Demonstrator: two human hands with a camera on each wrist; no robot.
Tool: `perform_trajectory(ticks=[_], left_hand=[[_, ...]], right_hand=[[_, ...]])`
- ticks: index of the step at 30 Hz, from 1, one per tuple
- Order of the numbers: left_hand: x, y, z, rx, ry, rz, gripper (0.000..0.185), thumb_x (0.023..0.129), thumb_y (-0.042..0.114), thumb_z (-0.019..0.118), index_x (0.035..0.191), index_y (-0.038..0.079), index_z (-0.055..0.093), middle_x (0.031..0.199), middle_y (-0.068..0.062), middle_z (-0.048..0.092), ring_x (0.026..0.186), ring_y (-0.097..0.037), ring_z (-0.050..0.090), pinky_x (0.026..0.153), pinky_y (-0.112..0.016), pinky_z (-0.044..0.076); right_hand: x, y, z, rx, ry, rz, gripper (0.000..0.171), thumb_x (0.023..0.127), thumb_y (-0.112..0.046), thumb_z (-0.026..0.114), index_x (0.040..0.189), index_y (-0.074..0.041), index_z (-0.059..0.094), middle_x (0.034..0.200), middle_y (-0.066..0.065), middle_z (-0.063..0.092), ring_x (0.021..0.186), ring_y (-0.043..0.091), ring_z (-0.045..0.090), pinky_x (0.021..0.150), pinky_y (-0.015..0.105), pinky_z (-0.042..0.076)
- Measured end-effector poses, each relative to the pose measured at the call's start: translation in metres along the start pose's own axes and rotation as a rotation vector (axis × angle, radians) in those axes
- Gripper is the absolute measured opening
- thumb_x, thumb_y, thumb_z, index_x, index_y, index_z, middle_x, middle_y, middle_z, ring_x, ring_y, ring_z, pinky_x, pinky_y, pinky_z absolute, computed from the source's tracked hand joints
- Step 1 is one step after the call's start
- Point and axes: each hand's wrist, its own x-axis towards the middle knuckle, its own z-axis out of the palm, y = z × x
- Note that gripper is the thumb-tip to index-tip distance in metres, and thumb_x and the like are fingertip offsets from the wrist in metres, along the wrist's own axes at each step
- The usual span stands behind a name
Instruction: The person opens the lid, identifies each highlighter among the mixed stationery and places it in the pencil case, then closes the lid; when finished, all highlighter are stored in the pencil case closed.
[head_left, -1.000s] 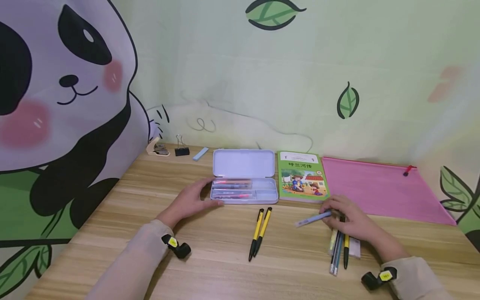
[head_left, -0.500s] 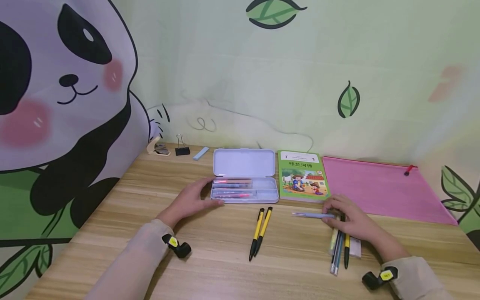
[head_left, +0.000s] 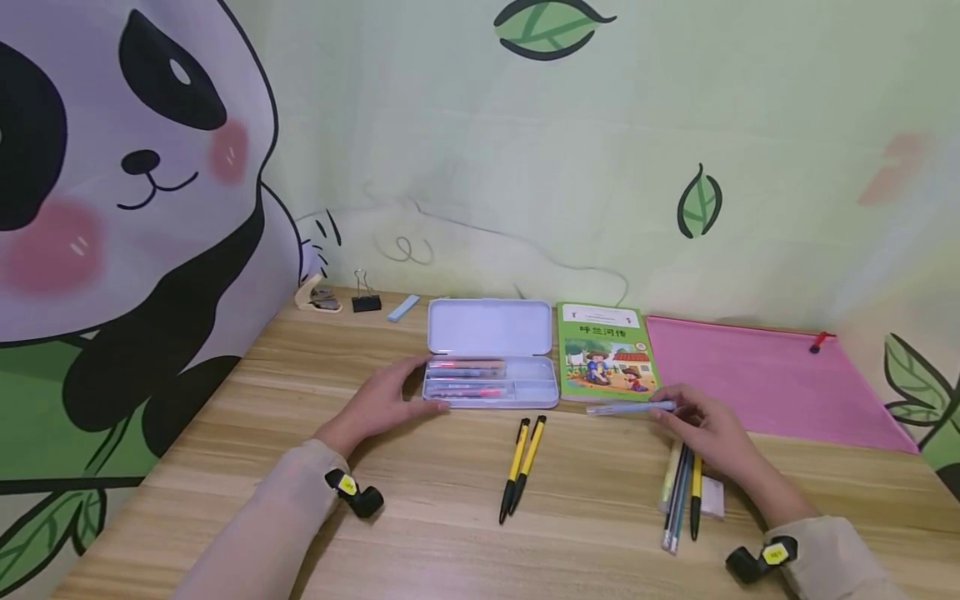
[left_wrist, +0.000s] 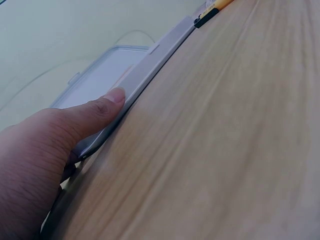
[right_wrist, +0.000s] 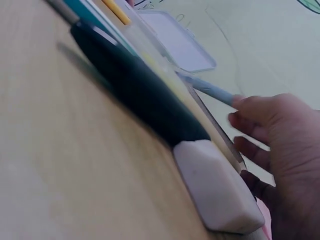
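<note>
An open pale lilac pencil case (head_left: 491, 367) lies on the wooden desk (head_left: 420, 500), with pink and red pens in its tray. My left hand (head_left: 386, 400) rests at the case's left end, thumb (left_wrist: 97, 112) pressed against its front edge (left_wrist: 150, 65). My right hand (head_left: 693, 425) pinches a light blue pen (head_left: 626, 407), held level just above the desk in front of a green book (head_left: 606, 350). The same blue pen (right_wrist: 210, 90) shows beyond the fingers in the right wrist view.
Two yellow-black pens (head_left: 522, 467) lie mid-desk. Several pens (head_left: 678, 496) and a white eraser (right_wrist: 215, 192) lie below my right hand. A pink zip folder (head_left: 765, 379) lies at right. A stapler (head_left: 318, 296), binder clip (head_left: 365, 300) and blue eraser (head_left: 402, 307) sit by the wall.
My right hand has lifted the blue pen away from the pen pile and carried it up towards the book, levelling it. The left hand has stayed on the case.
</note>
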Motion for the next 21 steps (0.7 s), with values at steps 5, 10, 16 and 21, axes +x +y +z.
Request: perform_trajectory(ticks=[5,10,16,21], left_hand=[[0.000,0.001,-0.001,-0.006,0.004,0.001,0.100,0.075,0.072,0.074,0.152,0.016,0.044,0.153,-0.010,0.047,0.142,-0.031,0.040,0.116,-0.052,0.032],[0.000,-0.001,-0.001,0.001,0.006,0.004,0.101,0.075,0.073,0.073,0.152,0.017,0.043,0.153,-0.010,0.046,0.142,-0.031,0.040,0.117,-0.052,0.032],[0.000,-0.004,0.001,0.014,0.002,0.007,0.103,0.073,0.077,0.071,0.153,0.017,0.043,0.153,-0.010,0.046,0.142,-0.030,0.041,0.116,-0.051,0.033],[0.000,-0.003,0.002,0.009,0.003,0.012,0.102,0.074,0.077,0.071,0.153,0.018,0.043,0.154,-0.009,0.046,0.142,-0.030,0.040,0.116,-0.051,0.033]], right_hand=[[0.004,-0.012,0.000,0.101,0.071,0.074,0.024,0.102,-0.023,0.061,0.123,-0.012,0.067,0.103,0.007,0.071,0.089,0.017,0.066,0.073,0.026,0.056],[0.013,-0.037,0.011,0.265,0.141,0.068,0.026,0.103,-0.019,0.060,0.124,-0.004,0.067,0.106,0.014,0.073,0.094,0.012,0.069,0.076,0.025,0.059],[0.030,-0.073,0.048,0.325,0.141,-0.038,0.019,0.099,-0.010,0.065,0.117,-0.006,0.071,0.100,0.011,0.076,0.090,0.021,0.072,0.075,0.023,0.058],[0.053,-0.108,0.081,0.295,0.078,-0.047,0.018,0.098,-0.022,0.068,0.113,-0.012,0.071,0.097,0.003,0.077,0.087,0.028,0.072,0.076,0.029,0.058]])
